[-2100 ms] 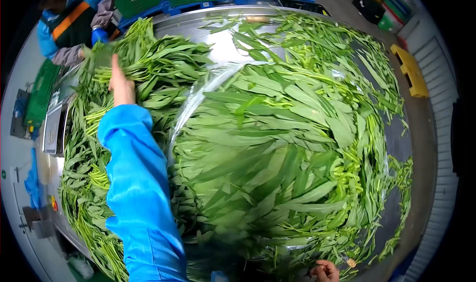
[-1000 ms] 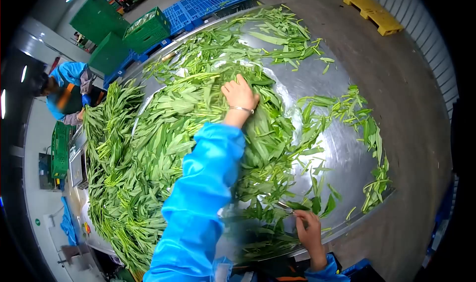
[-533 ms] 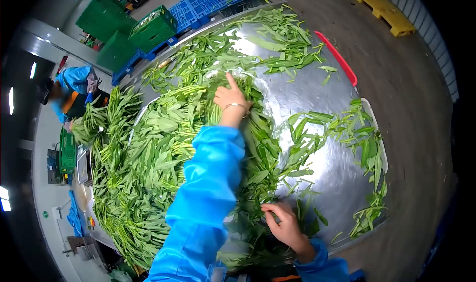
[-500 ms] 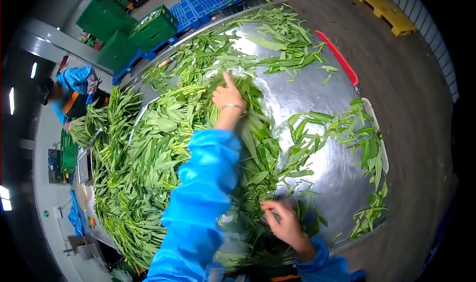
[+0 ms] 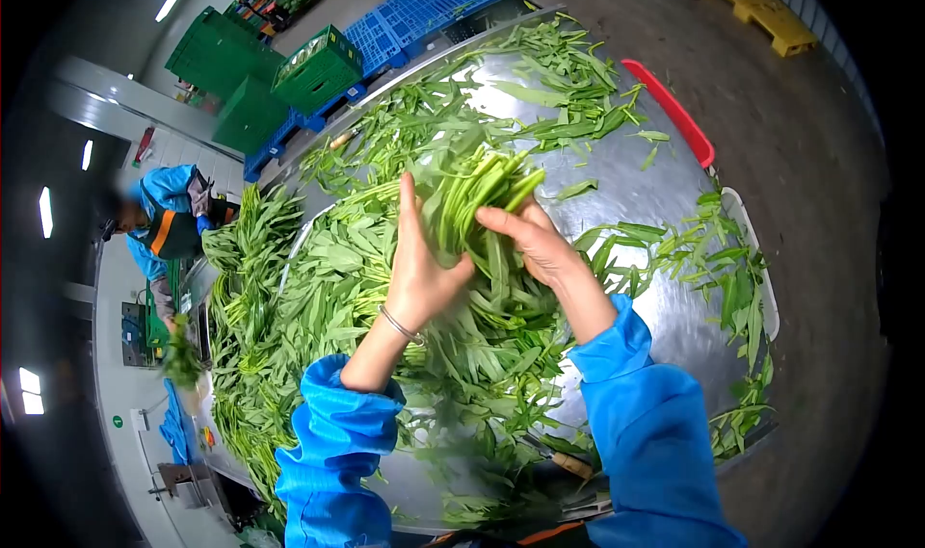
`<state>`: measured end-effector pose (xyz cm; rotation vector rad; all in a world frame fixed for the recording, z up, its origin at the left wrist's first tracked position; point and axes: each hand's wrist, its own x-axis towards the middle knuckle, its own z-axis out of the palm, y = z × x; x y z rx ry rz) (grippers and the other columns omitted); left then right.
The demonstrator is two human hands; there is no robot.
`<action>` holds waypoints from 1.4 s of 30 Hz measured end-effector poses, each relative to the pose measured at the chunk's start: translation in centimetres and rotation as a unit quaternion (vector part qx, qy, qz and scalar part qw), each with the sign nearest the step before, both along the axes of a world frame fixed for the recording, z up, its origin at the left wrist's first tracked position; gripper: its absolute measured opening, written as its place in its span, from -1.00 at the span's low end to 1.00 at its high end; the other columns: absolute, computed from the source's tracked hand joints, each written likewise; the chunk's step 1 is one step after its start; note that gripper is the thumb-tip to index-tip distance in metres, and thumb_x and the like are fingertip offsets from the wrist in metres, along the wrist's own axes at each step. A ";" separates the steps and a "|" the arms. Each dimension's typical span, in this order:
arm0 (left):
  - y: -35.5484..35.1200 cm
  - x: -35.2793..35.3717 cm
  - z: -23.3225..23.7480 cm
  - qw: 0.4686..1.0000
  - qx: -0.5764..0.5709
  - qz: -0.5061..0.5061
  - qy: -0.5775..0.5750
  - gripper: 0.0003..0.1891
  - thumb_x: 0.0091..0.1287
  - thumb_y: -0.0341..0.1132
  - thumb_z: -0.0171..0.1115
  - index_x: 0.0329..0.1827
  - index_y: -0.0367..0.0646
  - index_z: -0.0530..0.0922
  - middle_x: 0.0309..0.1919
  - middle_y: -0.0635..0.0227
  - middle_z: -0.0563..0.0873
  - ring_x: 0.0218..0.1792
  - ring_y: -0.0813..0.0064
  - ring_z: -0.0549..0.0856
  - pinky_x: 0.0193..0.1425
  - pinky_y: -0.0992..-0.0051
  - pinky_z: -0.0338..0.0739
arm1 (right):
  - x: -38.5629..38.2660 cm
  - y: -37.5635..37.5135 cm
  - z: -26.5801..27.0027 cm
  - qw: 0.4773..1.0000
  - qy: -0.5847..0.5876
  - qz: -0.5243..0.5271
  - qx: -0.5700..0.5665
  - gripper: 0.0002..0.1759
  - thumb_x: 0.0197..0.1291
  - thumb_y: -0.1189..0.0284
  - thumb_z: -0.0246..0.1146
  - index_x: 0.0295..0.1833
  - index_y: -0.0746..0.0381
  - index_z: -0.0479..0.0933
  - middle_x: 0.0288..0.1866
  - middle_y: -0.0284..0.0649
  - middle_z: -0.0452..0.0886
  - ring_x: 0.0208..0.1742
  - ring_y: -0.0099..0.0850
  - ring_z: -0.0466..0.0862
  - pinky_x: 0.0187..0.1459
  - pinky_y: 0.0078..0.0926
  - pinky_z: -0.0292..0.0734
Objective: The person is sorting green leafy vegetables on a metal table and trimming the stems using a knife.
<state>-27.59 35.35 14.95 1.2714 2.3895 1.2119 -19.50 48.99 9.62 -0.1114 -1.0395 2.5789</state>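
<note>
In front of me, a bunch of long-leaved greens (image 5: 487, 187) rises over the pile, its cut stem ends towards the upper right. My right hand (image 5: 540, 245) grips the stems, thumb in front and fingers behind. My left hand (image 5: 424, 269), with a bangle at the wrist, is at the bunch's left side. Its index finger points up and its thumb is spread; the other fingers are mostly hidden. Beneath both hands a thick heap of loose greens (image 5: 337, 259) covers the metal table (image 5: 665, 326).
A wooden-handled tool (image 5: 573, 465) lies near the front edge, another wooden handle (image 5: 342, 140) at the far side. A red tray edge (image 5: 670, 110) borders the right. A co-worker (image 5: 169, 216) handles greens at left. Green crates (image 5: 318, 71) and blue pallets (image 5: 424, 13) stand beyond.
My right hand has moved up and away from the near edge and now grips a bunch of greens. My left hand has drawn back beside it. The wooden-handled tool near the front now shows.
</note>
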 end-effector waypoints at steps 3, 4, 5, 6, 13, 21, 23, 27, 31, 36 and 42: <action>-0.9 -0.8 0.8 0.995 -0.060 -0.082 -0.004 0.22 -0.08 -0.52 0.36 0.44 -0.20 -0.48 0.29 0.00 0.28 0.24 0.25 0.38 0.36 0.36 0.23 | 0.8 -1.9 2.4 1.000 0.014 0.020 -0.013 -0.46 0.09 0.45 0.24 0.22 0.30 0.32 0.07 -0.25 0.50 0.07 -0.47 0.49 0.13 -0.51 0.36; -1.3 0.1 2.2 0.987 -0.043 -0.125 -0.095 0.27 -0.10 -0.51 0.39 0.43 -0.19 -0.54 0.30 0.01 0.28 0.25 0.30 0.38 0.35 0.35 0.24 | 1.7 -2.7 2.9 0.999 0.026 0.022 0.015 -0.39 0.08 0.46 0.23 0.27 0.31 0.25 0.14 -0.21 0.45 0.14 -0.41 0.45 0.20 -0.45 0.31; -2.3 1.2 3.3 0.975 -0.029 -0.126 -0.179 0.28 -0.11 -0.46 0.42 0.43 -0.19 -0.52 0.28 0.01 0.29 0.26 0.28 0.37 0.36 0.35 0.22 | 3.0 -3.6 3.3 0.998 0.039 0.025 0.042 -0.32 0.06 0.47 0.23 0.33 0.32 0.17 0.22 -0.17 0.40 0.22 -0.36 0.41 0.26 -0.39 0.27; -2.8 2.8 4.0 0.991 -0.028 -0.116 -0.066 0.23 -0.10 -0.44 0.44 0.44 -0.20 -0.42 0.24 0.01 0.33 0.21 0.26 0.41 0.33 0.35 0.26 | 4.6 -4.3 3.0 0.995 0.057 0.030 0.080 -0.40 0.05 0.49 0.27 0.24 0.34 0.29 0.13 -0.19 0.47 0.13 -0.43 0.46 0.17 -0.44 0.34; -7.9 11.9 -2.6 0.972 0.103 -0.056 0.202 -0.08 -0.25 -0.44 0.31 0.32 -0.35 0.15 0.07 0.03 0.51 0.05 0.07 0.53 0.24 0.03 0.24 | 15.7 -10.0 3.4 0.825 -0.017 -0.077 0.560 -0.06 -0.05 0.41 0.38 0.42 0.32 0.04 0.41 -0.14 0.17 0.43 -0.24 0.14 0.35 -0.26 0.12; -11.0 15.9 -1.9 0.989 0.127 0.079 -0.002 -0.31 0.09 -0.20 0.20 0.31 -0.16 0.19 0.13 0.13 0.45 0.17 0.21 0.44 0.34 0.10 0.13 | 15.9 -15.6 6.9 0.977 -0.079 -0.150 0.131 -0.41 0.00 0.57 0.32 0.18 0.31 0.28 0.04 -0.19 0.53 0.09 -0.37 0.53 0.22 -0.41 0.34; -12.6 16.1 -1.9 0.949 0.219 0.130 -0.187 -0.42 0.39 -0.08 -0.09 0.39 -0.11 0.02 0.13 0.13 0.43 0.12 0.29 0.47 0.32 0.24 0.29 | 16.1 -18.6 8.5 0.921 -0.013 -0.206 0.331 -0.43 -0.04 0.58 0.34 0.14 0.31 0.33 0.08 -0.07 0.51 0.03 -0.32 0.58 0.21 -0.32 0.36; -17.2 15.9 0.6 0.937 0.302 0.096 -0.149 -0.55 0.42 -0.16 -0.13 0.28 -0.18 0.15 0.01 0.20 0.50 0.09 0.30 0.50 0.36 0.23 0.27 | 17.7 -20.9 12.8 0.870 0.175 -0.197 0.418 -0.41 -0.04 0.46 0.41 0.12 0.33 0.36 0.10 0.02 0.49 0.13 -0.24 0.53 0.28 -0.04 0.19; -18.7 14.1 7.7 0.951 0.306 0.005 -0.050 -0.47 0.21 -0.41 0.15 0.24 -0.30 0.21 -0.22 0.27 0.58 -0.14 0.37 0.58 0.23 0.26 0.39 | 21.6 -19.9 16.0 0.842 0.089 -0.179 0.502 -0.01 -0.18 0.62 0.39 0.42 0.26 0.06 0.42 -0.08 0.12 0.44 -0.16 0.15 0.37 -0.12 0.07; -26.7 7.9 15.4 0.988 0.027 -0.126 -0.090 -0.16 -0.04 -0.48 0.39 0.36 -0.22 0.17 -0.23 0.30 0.62 -0.12 0.43 0.60 0.00 0.49 0.47 | 30.9 -12.1 0.9 0.771 -0.352 -0.226 0.480 -0.65 0.10 0.52 0.19 0.06 0.28 0.50 -0.06 -0.08 0.63 -0.01 -0.29 0.63 0.00 -0.40 0.51; -28.2 9.7 9.1 0.906 -0.151 -0.172 -0.356 -0.35 -0.08 -0.50 0.45 0.14 -0.28 0.35 -0.09 0.31 0.57 -0.06 0.43 0.59 0.01 0.43 0.53 | 32.5 -23.7 -10.0 0.569 -0.384 -0.153 0.711 -0.64 -0.08 0.63 0.11 -0.09 0.17 0.52 -0.14 -0.11 0.53 -0.06 -0.10 0.49 -0.04 -0.23 0.36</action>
